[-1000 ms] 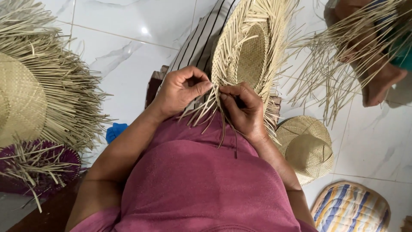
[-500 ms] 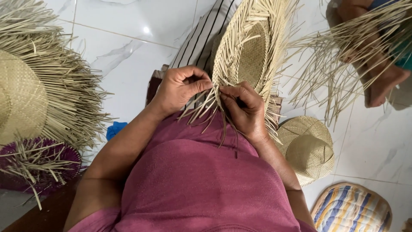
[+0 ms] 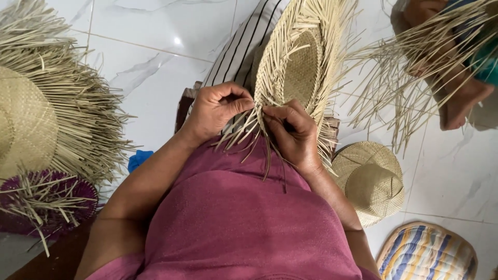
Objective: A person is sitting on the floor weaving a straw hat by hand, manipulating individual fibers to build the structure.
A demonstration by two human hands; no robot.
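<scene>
- A white marble-veined tiled floor (image 3: 155,67) is seen beneath everything, glossy and smooth.
- At the left, a large unfinished straw hat (image 3: 31,124) is laid flat, its woven crown ringed by loose stiff strands; it is cut off by the left edge.
- At the centre, a half-woven straw hat (image 3: 301,67) is held on edge just beyond the lap, its oval crown tightly plaited and its brim bristling with unwoven ends.
- Behind it, a striped cloth (image 3: 244,46) is partly hidden.
- At the near right, a finished straw hat (image 3: 371,179) is seen on the floor, finely woven, with its near-left edge hidden by the forearm.
- A striped woven mat (image 3: 428,254) is cut off at the lower right corner.
- A purple woven piece (image 3: 57,205) is half buried under straw at the near left.
- The left hand (image 3: 215,111) is closed around brim strands.
- The right hand (image 3: 293,132) is pinched narrowly on strands at the brim's near edge; what the fingertips do is hard to make out.
</scene>
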